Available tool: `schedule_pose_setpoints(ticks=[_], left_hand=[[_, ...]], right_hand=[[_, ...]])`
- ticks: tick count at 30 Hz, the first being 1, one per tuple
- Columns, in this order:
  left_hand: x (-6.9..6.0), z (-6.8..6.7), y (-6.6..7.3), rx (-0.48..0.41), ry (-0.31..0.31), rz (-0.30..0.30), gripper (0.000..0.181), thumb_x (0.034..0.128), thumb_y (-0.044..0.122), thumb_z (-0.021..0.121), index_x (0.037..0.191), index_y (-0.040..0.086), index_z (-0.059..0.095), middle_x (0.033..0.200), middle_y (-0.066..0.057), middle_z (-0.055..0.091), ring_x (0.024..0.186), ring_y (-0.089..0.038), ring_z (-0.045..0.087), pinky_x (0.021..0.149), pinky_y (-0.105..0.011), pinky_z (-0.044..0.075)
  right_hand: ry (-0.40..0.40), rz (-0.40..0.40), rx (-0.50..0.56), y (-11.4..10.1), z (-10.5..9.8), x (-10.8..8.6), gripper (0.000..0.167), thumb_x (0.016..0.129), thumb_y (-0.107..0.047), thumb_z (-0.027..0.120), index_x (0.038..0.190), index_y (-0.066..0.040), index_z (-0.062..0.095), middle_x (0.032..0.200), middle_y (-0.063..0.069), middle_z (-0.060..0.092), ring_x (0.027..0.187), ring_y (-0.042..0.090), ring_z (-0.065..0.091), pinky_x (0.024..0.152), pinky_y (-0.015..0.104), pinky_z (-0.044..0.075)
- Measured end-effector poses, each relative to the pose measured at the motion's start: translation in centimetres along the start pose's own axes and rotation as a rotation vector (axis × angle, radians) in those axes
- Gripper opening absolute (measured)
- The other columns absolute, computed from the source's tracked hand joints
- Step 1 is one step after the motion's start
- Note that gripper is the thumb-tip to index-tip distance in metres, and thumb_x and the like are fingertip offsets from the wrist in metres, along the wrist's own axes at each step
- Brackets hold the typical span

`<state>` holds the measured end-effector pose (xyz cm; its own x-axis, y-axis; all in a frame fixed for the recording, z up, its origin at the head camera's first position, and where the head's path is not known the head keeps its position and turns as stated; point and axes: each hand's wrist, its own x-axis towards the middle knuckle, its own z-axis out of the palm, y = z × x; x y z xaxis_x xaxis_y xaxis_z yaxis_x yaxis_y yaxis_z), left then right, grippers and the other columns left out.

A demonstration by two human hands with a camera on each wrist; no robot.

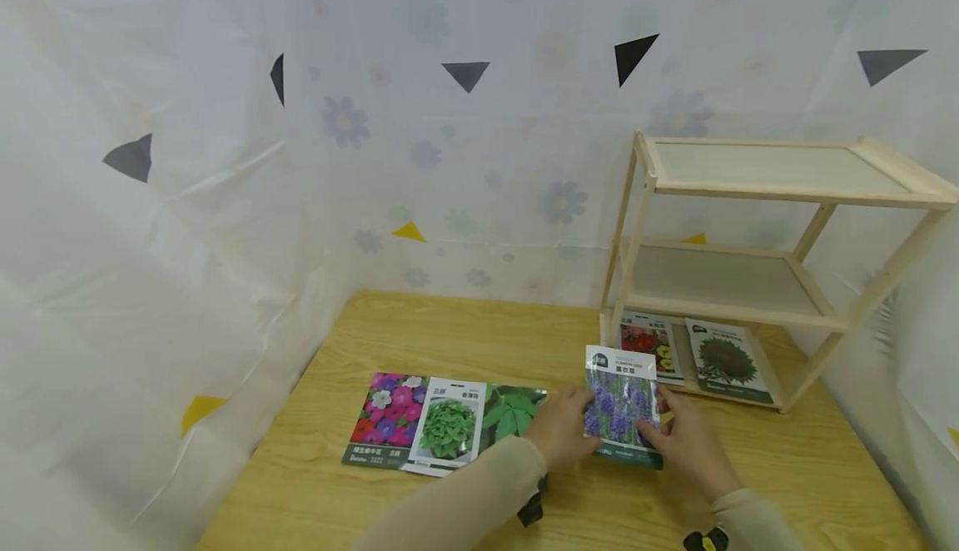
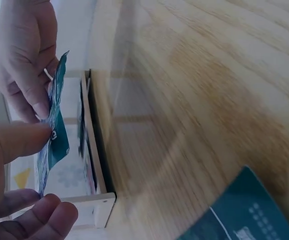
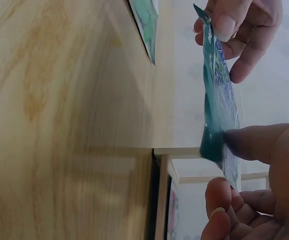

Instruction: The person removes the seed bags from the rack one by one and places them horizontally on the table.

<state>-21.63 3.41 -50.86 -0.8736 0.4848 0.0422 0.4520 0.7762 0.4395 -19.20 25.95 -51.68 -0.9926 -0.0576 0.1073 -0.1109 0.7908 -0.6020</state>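
A lavender seed packet (image 1: 623,397) with purple flowers and a white top is held above the table in front of the shelf. My left hand (image 1: 560,428) pinches its left edge, thumb on one face and fingers behind. At the opposite edge my right hand (image 1: 693,444) grips it between thumb and fingers. Seen edge-on in the left wrist view, the packet (image 2: 59,135) is slightly bent, its green lower end showing. To the left lie a petunia-like flower packet (image 1: 387,408), a packet with a leafy green plant (image 1: 448,424) and a green-leaf packet (image 1: 511,408), partly hidden by my left arm.
A light wooden three-tier shelf (image 1: 737,316) stands at the right. On its bottom tier lie a red-and-yellow flower packet (image 1: 648,344) and a packet with a spiky round bloom (image 1: 725,359). Plastic sheeting (image 1: 479,160) hangs behind the wooden table (image 1: 419,326).
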Motion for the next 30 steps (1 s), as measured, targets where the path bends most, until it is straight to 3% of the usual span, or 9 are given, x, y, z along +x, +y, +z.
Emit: schedule_pose_setpoints(ticks=[4, 16, 30], left_hand=[[-0.7, 0.1, -0.3, 0.1, -0.028, 0.021, 0.077, 0.0784, 0.055, 0.073, 0.143, 0.022, 0.046, 0.131, 0.001, 0.052, 0.112, -0.013, 0.054, 0.092, -0.027, 0.049], [-1.7, 1.1, -1.6, 0.264, -0.069, 0.073, 0.088, 0.0715, 0.066, 0.072, 0.143, 0.023, 0.045, 0.134, 0.001, 0.051, 0.123, -0.017, 0.047, 0.103, -0.042, 0.041], [-2.1, 2.3, -2.6, 0.448, -0.125, 0.062, 0.085, 0.071, 0.076, 0.063, 0.138, 0.026, 0.051, 0.127, 0.005, 0.054, 0.117, -0.017, 0.05, 0.098, -0.05, 0.043]], right_hand=[[0.0, -0.01, -0.011, 0.0, 0.8, 0.1, 0.076, 0.086, -0.027, 0.073, 0.141, 0.011, 0.037, 0.103, 0.014, 0.056, 0.068, 0.011, 0.053, 0.053, 0.025, 0.044], [-0.068, 0.045, -0.001, 0.0, 2.5, 0.4, 0.074, 0.084, -0.025, 0.075, 0.138, 0.013, 0.04, 0.095, 0.01, 0.057, 0.071, 0.015, 0.053, 0.057, 0.028, 0.044], [-0.153, 0.055, -0.012, 0.3, 4.7, 0.9, 0.076, 0.083, -0.028, 0.076, 0.136, 0.014, 0.043, 0.082, 0.003, 0.053, 0.069, 0.016, 0.046, 0.057, 0.031, 0.039]])
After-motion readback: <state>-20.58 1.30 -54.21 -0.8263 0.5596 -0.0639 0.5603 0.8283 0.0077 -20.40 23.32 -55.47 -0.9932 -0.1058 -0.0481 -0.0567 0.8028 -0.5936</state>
